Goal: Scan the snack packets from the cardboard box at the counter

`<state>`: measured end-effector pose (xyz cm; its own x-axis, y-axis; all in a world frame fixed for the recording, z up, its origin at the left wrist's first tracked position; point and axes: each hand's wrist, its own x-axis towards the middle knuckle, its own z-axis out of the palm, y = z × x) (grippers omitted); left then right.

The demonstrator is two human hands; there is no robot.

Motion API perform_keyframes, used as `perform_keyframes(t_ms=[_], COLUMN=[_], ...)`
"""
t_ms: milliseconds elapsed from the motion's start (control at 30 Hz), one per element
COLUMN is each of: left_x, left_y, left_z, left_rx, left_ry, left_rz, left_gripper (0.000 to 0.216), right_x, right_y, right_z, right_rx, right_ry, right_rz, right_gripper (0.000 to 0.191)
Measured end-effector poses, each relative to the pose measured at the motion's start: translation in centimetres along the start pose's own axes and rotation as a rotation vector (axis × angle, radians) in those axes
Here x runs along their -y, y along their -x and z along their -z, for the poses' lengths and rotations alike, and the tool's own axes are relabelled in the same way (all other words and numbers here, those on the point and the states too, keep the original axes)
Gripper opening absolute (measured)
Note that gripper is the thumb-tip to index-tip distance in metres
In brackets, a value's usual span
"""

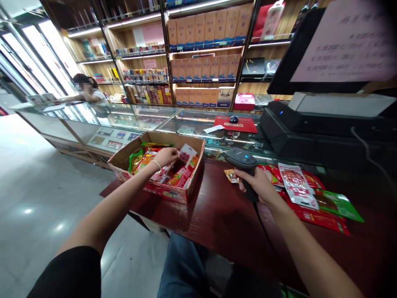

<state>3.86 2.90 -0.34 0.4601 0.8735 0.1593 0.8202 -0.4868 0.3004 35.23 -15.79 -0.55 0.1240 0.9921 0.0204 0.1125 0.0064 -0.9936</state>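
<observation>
My left hand is over an open cardboard box, its fingers pinched on the edge of a white and red snack packet. Beneath it, the box holds several red, orange and green snack packets. In my right hand is a black barcode scanner, wrapped by the fingers at its handle, with a blue light on top. A small yellow packet lies on the counter just left of the scanner. To the right, a silvery white packet rests on a pile of red and green packets.
The dark red wooden counter adjoins a glass display case. Behind the scanner stand a black checkout machine and a mouse on a red mat. A scanner cable hangs down. Another person leans on the far counter.
</observation>
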Motion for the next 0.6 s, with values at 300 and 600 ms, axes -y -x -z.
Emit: perform_keyframes(t_ms=[300, 600], left_x=[-9.8, -21.1], left_y=[-0.4, 2.5], left_z=[3.7, -3.3], left_rx=[-0.429, -0.356], left_ry=[1.021, 1.592], left_rz=[0.088, 0.064], left_gripper=[0.019, 0.033], right_x=[-2.2, -4.0], right_y=[1.5, 3.0], right_z=[4.2, 7.8], right_rx=[-0.158, -0.312], right_ry=[-0.046, -0.186], right_rz=[0.036, 0.089], right_gripper=[0.034, 0.031])
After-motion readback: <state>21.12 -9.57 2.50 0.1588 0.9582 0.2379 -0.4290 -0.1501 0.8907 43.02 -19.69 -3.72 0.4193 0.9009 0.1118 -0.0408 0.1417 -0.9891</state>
